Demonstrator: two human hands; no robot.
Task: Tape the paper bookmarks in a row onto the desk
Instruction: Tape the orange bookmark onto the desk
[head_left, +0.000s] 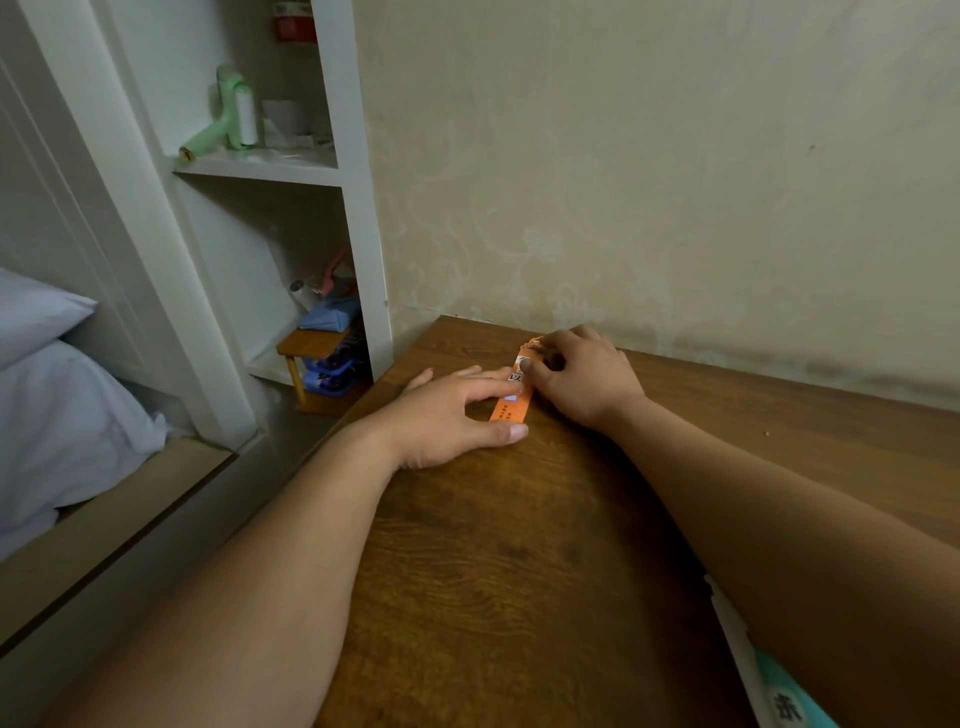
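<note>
White pillows lie at nine o'clock of the view, and beside them at eleven o'clock stands a white-painted shelf unit. A pale green handheld tool rests on its upper shelf, and a small wooden rack with blue things on and under it sits on the lower one. The dark brown wood-grain desk fills the view from the middle down to six o'clock, with its far edge against a beige patterned wall. The left hand lies flat on the desk with its fingers straight and spread – one fingertip touches the middle of the narrow orange paper bookmark, and the thumb rests at its near end. The bookmark lies flat near the desk's far edge, just above the view's centre, pointing toward one o'clock. The right hand covers its far end with curled fingers and the thumb tip on the paper – whether it pinches or only presses cannot be told. At five o'clock a teal-and-white printed paper shows under the right forearm.
</note>
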